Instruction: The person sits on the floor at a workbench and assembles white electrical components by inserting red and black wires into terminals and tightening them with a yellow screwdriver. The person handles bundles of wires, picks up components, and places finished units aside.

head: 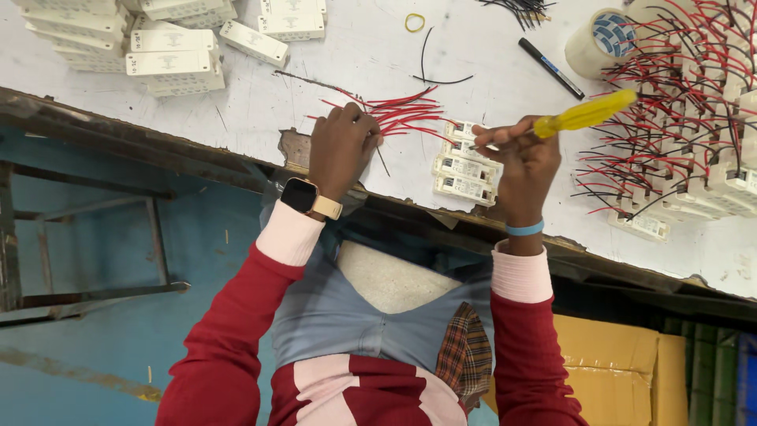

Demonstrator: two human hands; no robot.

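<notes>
Red wires (402, 110) lying on white table (347, 55) — left hand (341, 146) pinching their ends. Right hand (524, 158) gripping yellow screwdriver (585, 114), pointing toward 2 o'clock — white modules (465, 170) sitting between hands.

I have only one view, from the camera worn on the person's head, looking steeply down past the chest and both forearms. It sits close over the near edge of the white surface (315, 118), which fills the upper frame; blue floor (95, 347) shows lower left.
</notes>
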